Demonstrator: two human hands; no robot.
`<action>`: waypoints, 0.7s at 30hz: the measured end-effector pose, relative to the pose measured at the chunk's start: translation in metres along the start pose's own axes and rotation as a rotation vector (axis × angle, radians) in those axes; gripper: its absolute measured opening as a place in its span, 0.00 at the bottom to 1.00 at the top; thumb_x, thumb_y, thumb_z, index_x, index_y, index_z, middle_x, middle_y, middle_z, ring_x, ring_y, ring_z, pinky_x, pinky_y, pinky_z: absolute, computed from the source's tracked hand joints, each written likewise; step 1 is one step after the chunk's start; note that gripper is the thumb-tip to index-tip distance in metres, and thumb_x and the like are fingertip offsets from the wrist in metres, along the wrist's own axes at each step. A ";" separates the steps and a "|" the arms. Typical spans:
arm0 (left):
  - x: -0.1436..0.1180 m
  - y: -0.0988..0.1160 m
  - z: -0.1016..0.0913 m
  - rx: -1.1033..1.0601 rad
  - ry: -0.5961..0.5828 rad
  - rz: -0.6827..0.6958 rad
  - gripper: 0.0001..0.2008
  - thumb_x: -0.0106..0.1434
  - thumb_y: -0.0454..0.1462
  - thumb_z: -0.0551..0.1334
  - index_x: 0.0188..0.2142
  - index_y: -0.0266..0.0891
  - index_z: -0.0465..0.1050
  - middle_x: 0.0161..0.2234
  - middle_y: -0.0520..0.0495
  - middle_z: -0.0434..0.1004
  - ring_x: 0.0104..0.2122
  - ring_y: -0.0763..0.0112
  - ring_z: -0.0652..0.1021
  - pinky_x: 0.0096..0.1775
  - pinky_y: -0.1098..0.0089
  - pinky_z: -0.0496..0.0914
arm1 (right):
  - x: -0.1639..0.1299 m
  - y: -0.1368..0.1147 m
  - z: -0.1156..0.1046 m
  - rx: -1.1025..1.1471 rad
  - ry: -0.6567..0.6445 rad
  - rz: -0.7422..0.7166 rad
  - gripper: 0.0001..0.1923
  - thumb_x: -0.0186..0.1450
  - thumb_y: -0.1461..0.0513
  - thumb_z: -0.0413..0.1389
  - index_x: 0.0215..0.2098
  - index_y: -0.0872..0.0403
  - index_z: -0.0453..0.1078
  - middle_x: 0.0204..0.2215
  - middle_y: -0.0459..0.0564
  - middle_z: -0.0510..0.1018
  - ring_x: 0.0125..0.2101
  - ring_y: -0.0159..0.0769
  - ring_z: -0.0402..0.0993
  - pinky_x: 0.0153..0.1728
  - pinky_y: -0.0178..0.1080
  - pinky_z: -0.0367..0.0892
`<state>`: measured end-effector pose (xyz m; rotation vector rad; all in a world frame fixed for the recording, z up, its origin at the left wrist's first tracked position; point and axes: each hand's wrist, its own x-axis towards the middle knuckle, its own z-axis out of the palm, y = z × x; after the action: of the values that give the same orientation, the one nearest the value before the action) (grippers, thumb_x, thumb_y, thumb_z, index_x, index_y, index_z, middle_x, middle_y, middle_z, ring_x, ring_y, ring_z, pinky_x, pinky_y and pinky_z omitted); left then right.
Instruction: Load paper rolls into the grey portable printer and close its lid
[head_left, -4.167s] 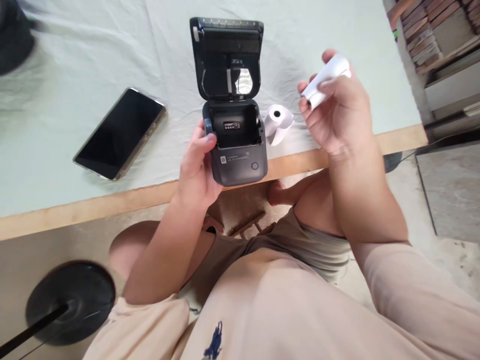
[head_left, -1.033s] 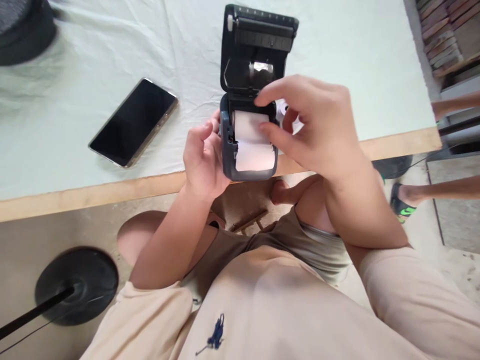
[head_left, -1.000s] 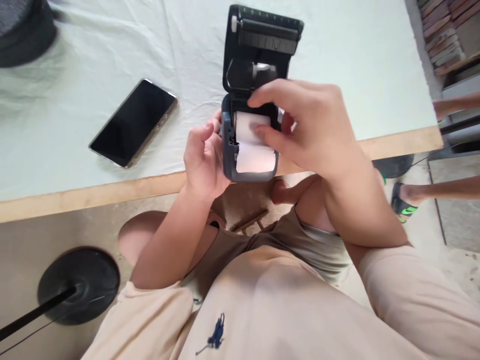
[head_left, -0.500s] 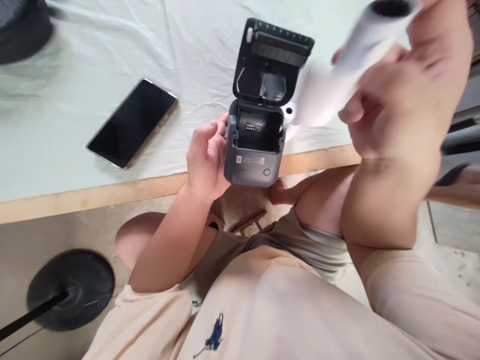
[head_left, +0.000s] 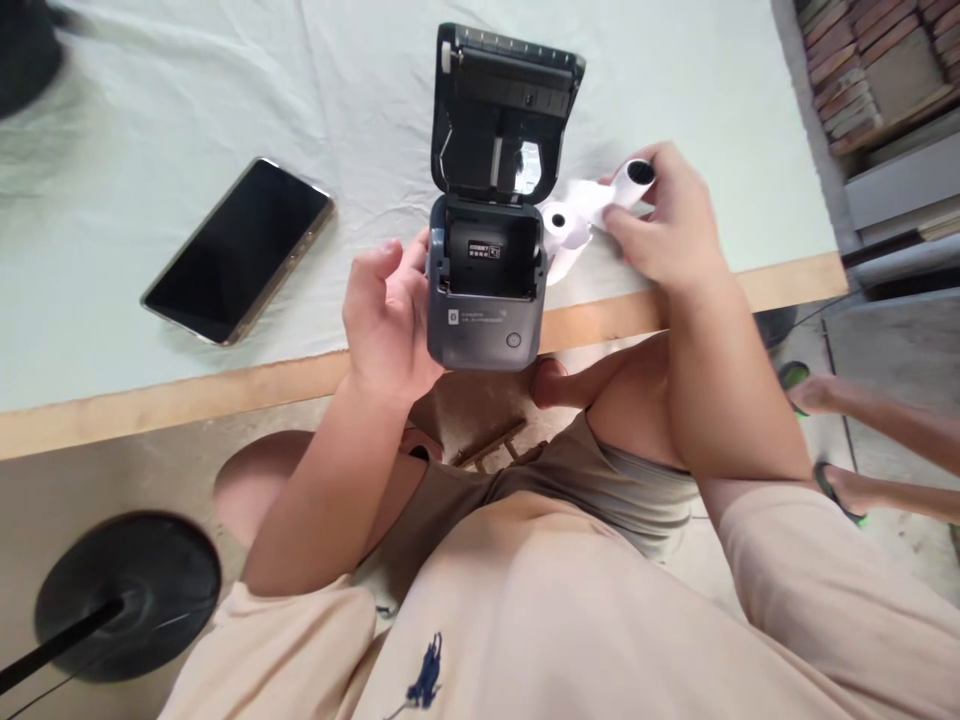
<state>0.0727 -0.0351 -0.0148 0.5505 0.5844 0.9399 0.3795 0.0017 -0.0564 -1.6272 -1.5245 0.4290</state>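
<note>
My left hand holds a small dark grey label printer from its left side, above the table's front edge. The printer's lid stands raised, and its paper bay shows bare black walls with a small white print inside. To the right, my right hand grips a white paper roll with a dark hollow core, low over the table. Between that roll and the printer, another white paper roll lies on the cloth, partly hidden by the printer.
A black smartphone lies on the pale cloth at the left. The table has a wooden front edge. A round black stand base is on the floor. Another person's legs show at the right, below stacked bricks.
My right hand has come down from the upper right to the table with the paper roll. The printer stays in my left hand with its lid up. The view has shifted slightly.
</note>
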 end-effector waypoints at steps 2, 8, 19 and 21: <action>0.000 0.000 0.000 -0.007 -0.001 0.006 0.25 0.67 0.63 0.64 0.44 0.47 0.78 0.50 0.41 0.87 0.69 0.36 0.75 0.58 0.46 0.81 | -0.003 0.002 -0.002 -0.057 0.056 -0.029 0.18 0.60 0.52 0.66 0.46 0.43 0.69 0.46 0.48 0.84 0.36 0.35 0.72 0.36 0.42 0.69; 0.000 0.000 0.001 -0.017 0.004 -0.001 0.23 0.67 0.60 0.65 0.48 0.47 0.78 0.50 0.42 0.88 0.70 0.37 0.75 0.59 0.47 0.81 | -0.039 -0.063 -0.001 -0.326 0.280 -0.380 0.18 0.71 0.51 0.56 0.55 0.49 0.70 0.45 0.57 0.78 0.42 0.45 0.76 0.35 0.46 0.67; 0.001 -0.001 0.004 -0.037 0.045 0.012 0.21 0.67 0.59 0.64 0.44 0.47 0.78 0.47 0.41 0.88 0.67 0.38 0.77 0.57 0.49 0.81 | -0.050 -0.079 0.037 -0.465 -0.150 -0.230 0.21 0.76 0.54 0.55 0.66 0.42 0.70 0.49 0.55 0.80 0.51 0.51 0.77 0.51 0.54 0.78; 0.001 0.000 0.002 -0.041 0.054 0.019 0.22 0.67 0.60 0.65 0.44 0.46 0.77 0.47 0.40 0.88 0.68 0.37 0.76 0.58 0.49 0.81 | -0.046 -0.071 0.032 -0.381 -0.106 -0.293 0.21 0.78 0.52 0.52 0.68 0.41 0.67 0.50 0.54 0.80 0.52 0.50 0.77 0.55 0.56 0.77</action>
<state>0.0748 -0.0352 -0.0135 0.4957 0.6083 0.9852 0.3012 -0.0377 -0.0347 -1.6429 -1.9819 0.0651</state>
